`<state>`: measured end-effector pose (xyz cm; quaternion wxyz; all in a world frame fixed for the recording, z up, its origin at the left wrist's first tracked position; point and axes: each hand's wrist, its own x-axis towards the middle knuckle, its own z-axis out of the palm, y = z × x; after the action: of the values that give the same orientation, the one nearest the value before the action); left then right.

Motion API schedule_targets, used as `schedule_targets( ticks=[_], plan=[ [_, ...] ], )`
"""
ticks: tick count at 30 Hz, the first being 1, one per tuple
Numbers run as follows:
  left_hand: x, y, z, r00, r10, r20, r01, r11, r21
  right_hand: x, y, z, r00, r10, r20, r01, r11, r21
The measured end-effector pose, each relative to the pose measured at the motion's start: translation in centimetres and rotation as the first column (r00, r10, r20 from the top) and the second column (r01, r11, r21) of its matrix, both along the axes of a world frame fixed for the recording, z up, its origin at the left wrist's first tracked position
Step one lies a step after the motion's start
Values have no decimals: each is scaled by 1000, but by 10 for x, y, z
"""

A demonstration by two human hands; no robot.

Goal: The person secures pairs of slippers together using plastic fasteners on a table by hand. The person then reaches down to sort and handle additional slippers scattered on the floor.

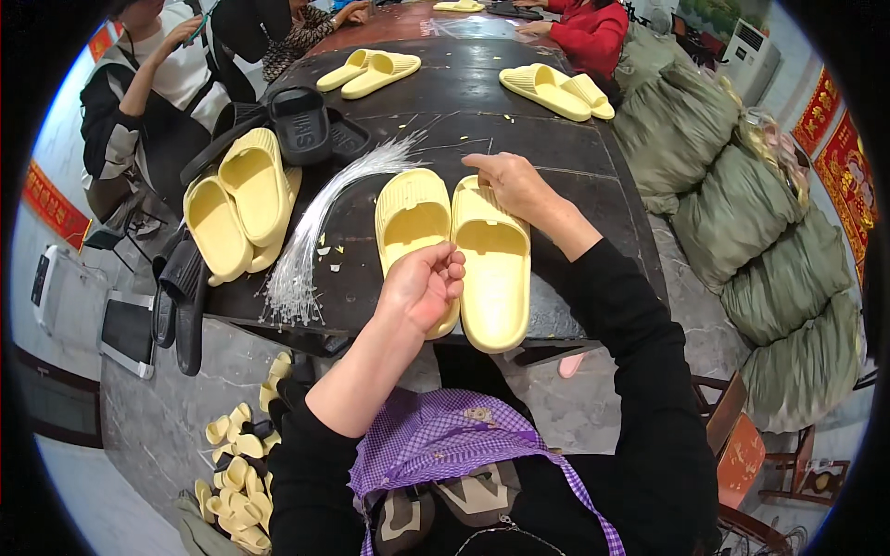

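Note:
Two pale yellow slide sandals lie side by side on the dark table (482, 102) in front of me. My left hand (425, 285) is curled over the heel end of the left sandal (408, 218), fingers pinched at its inner edge. My right hand (512, 185) rests on the toe strap of the right sandal (494, 269), fingers pressing down on it. The two sandals touch along their inner sides.
A bundle of clear plastic strands (324, 222) lies left of the sandals. Further left are stacked yellow sandals (236, 199) and black ones (301, 120). More yellow pairs (556, 88) lie across the table near other seated people. Green sacks (742, 213) pile up at right; yellow scraps (236, 482) litter the floor.

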<state>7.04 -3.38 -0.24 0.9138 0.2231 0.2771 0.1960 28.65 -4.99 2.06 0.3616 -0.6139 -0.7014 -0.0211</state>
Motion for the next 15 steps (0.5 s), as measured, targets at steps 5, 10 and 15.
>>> schedule_targets(
  ticks=[5, 10, 15],
  plan=[
    [-12, -10, 5, 998, -64, 4, 64, 994, -87, -5, 2, -7, 973, -121, -198, 98, 988, -120],
    [-17, -22, 10, 996, -89, 9, 89, 987, -137, -10, 1, -3, 986, -89, -142, 77, 993, -92],
    [-20, -27, 8, 998, -62, 3, 62, 987, -148, -15, 0, -2, 962, -131, -239, 100, 985, -137]
  ],
)
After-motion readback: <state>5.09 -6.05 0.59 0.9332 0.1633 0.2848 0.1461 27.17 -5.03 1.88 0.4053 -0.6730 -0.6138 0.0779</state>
